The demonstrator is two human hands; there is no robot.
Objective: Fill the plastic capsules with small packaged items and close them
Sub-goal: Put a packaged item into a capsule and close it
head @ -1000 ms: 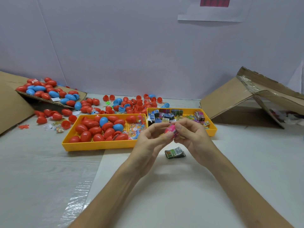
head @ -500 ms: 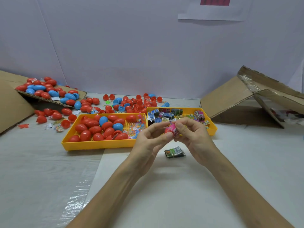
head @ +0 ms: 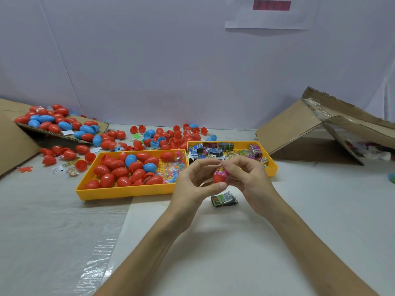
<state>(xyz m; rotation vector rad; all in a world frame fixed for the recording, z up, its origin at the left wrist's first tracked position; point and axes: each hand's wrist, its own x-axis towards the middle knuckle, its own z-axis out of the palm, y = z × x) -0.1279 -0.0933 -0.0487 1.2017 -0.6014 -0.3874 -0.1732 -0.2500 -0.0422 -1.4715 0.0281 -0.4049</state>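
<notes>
On my feed, the left hand (head: 192,184) pinches a glossy red capsule half (head: 219,179), smooth and egg-shaped, between curled thumb and fingertips. It is held just above the table in front of the two trays, while the right hand (head: 250,180) curls its fingers round a crinkly pink packet (head: 222,170) sticking out of the capsule's open top. Beneath them I see a flat printed packet stack (head: 224,198) lying on the matte white table (head: 235,242); behind, a yellow plastic tray (head: 128,192) with a studded floor holds shiny red and blue capsules (head: 119,171), and just beside it a second yellow tray (head: 272,167) holds small boxy printed packets (head: 215,151).
</notes>
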